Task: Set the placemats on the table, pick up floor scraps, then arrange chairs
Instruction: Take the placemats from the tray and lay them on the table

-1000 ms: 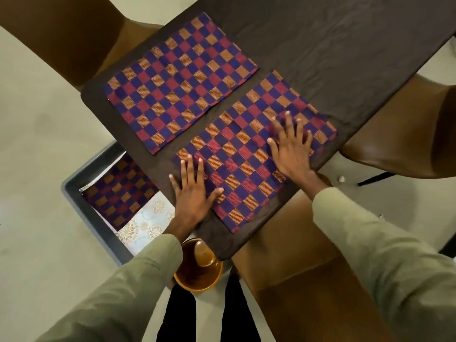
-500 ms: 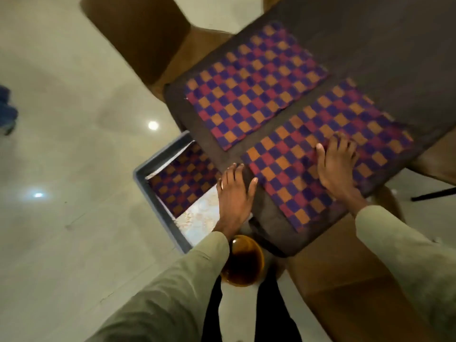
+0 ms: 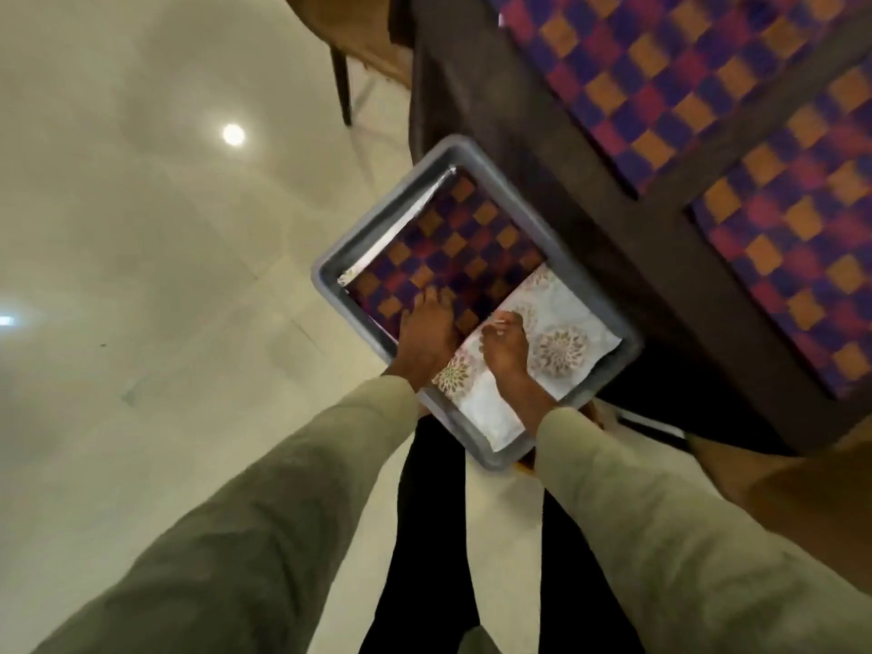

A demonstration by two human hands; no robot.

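Observation:
Two checkered purple, red and orange placemats lie side by side on the dark wooden table (image 3: 590, 181): one farther away (image 3: 637, 77), one nearer (image 3: 802, 238). On the floor beside the table stands a grey bin (image 3: 377, 214) holding another checkered placemat (image 3: 462, 247) and a white floral placemat (image 3: 561, 342). Both my hands are down in the bin. My left hand (image 3: 427, 332) rests flat on the checkered placemat. The curled fingers of my right hand (image 3: 505, 346) sit at the floral placemat's edge, where it meets the checkered one; motion blur hides any grip.
A brown chair (image 3: 368, 35) with a dark leg (image 3: 342, 87) stands at the table's far corner. Another brown chair seat (image 3: 802, 488) is close on my right. Pale glossy floor spreads to the left. My dark trouser legs are below the bin.
Both hands left the near placemat on the table and dropped into the grey bin. My view swung down and left toward the floor.

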